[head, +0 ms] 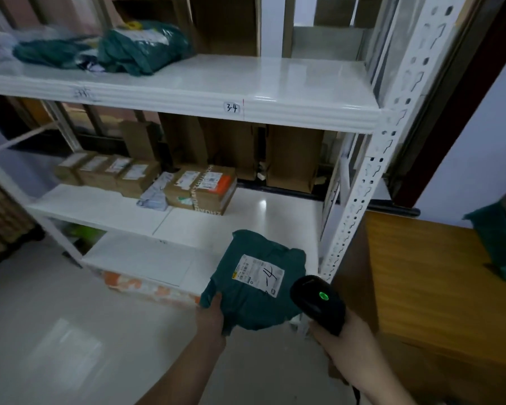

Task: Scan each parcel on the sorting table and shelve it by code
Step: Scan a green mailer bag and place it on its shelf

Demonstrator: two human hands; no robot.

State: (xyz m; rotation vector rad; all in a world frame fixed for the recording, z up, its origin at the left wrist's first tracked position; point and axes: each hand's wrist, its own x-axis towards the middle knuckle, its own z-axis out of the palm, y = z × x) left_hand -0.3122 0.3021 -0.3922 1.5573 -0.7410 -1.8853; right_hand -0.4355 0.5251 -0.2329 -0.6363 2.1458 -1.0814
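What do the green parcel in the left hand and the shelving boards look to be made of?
The dark green soft parcel looks like thin plastic mailer film: it creases and sags around the left hand, with a slight sheen. The white glossy shelf board seems painted or coated metal, judging by its mirror-like reflections and rolled edge.

"34" on shelf edge [232,107]; "-4" on parcel label [260,275]

We cannot read the fine print on the white shipping label [260,275] of the dark green plastic mailer parcel [254,287], the right hand's [343,339] fingers are hidden behind the black handheld barcode scanner [319,302], and the green bag [500,244] is cut off at the right edge.
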